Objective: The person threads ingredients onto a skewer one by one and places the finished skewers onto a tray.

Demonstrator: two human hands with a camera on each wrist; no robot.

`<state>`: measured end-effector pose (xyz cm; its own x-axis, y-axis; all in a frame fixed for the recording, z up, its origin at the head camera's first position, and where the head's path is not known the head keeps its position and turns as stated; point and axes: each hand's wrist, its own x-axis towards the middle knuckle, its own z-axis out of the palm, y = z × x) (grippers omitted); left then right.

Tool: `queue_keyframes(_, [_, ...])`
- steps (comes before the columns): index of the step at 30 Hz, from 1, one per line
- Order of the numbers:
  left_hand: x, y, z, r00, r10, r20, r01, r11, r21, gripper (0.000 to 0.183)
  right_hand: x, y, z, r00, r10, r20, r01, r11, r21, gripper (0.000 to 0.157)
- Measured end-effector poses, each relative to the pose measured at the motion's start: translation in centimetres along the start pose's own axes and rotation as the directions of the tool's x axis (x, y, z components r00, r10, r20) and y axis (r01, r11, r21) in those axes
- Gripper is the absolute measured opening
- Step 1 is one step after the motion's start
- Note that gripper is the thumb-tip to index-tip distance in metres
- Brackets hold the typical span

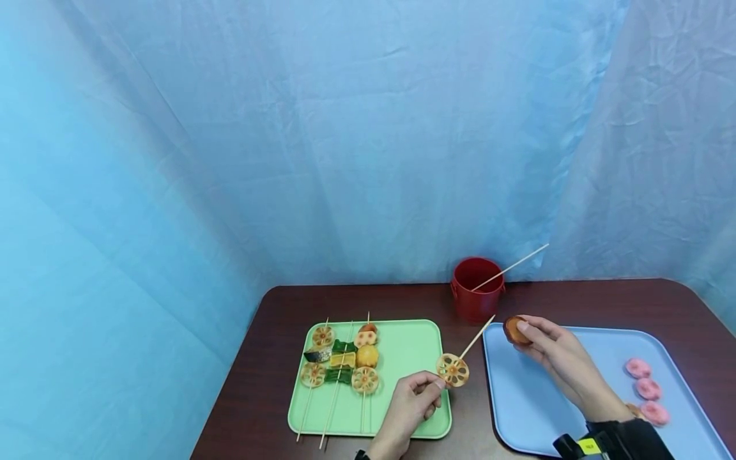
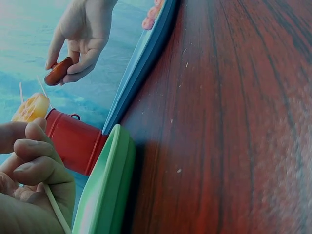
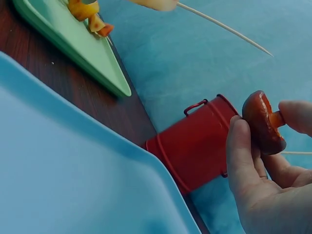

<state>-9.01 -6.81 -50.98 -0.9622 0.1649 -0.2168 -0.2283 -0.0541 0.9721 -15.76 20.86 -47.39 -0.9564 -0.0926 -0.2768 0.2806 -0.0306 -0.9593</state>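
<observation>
Blue cloth (image 1: 345, 160), dark wood-grain table (image 1: 247, 396)

We see a rectangular light-blue tray (image 1: 535, 396) bearing pink round pieces (image 1: 648, 388), a pale-green tray (image 1: 408, 345) with three loaded skewers (image 1: 343, 359), a round red bucket (image 1: 478, 308) holding one stick (image 1: 517, 264). The right hand (image 1: 558, 358) pinches a brown mushroom (image 1: 513, 330) above blue; the left hand (image 1: 414, 406) grips a wooden skewer (image 1: 477, 338), its lotus slice (image 1: 452, 368) between trays.

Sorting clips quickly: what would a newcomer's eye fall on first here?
Likely the red bucket at the back of the table, one stick leaning out. Next, the left grip holds a skewered lotus slice near the green tray, and the right grip pinches a brown mushroom over the blue tray. Three loaded skewers lie on the green tray.
</observation>
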Motion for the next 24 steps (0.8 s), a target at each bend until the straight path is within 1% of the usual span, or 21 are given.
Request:
queue_keyframes(5, [0.0,0.0,0.1,0.999,-0.026,0.021,0.026,1.0,0.002,0.032,0.2,-0.1,0.3,1.0,-0.001,0.007,0.001,1.0,0.031,0.072])
queue_keyframes(7, [-0.1,0.0,0.1,0.999,-0.028,0.034,0.028,1.0,0.006,0.032,0.2,0.0,0.3,1.0,-0.009,0.016,0.008,0.998,0.056,0.067])
queue_keyframes(10, [-0.1,0.0,0.2,0.998,-0.038,0.044,0.038,0.999,0.02,0.031,0.2,0.0,0.5,0.999,-0.02,0.037,0.016,0.993,0.118,0.055])
queue_keyframes(13, [-0.1,0.1,0.4,0.998,-0.05,0.037,0.048,0.998,0.041,0.028,0.2,-0.1,0.8,0.998,-0.03,0.055,0.02,0.986,0.166,0.046])
queue_keyframes(15, [-0.1,0.0,0.4,0.998,-0.052,0.03,0.05,0.997,0.051,0.027,0.2,-0.2,1.0,0.997,-0.037,0.062,0.025,0.983,0.182,0.043])
queue_keyframes(18, [-0.1,-0.1,0.5,0.999,-0.048,0.025,0.047,0.997,0.056,0.027,0.2,-0.4,1.2,0.997,-0.044,0.06,0.033,0.984,0.174,0.043])
queue_keyframes(24, [-0.1,-0.4,0.4,0.999,-0.018,0.035,0.016,0.998,0.054,0.026,0.1,-0.6,1.5,0.997,-0.057,0.051,0.046,0.982,0.183,0.044])
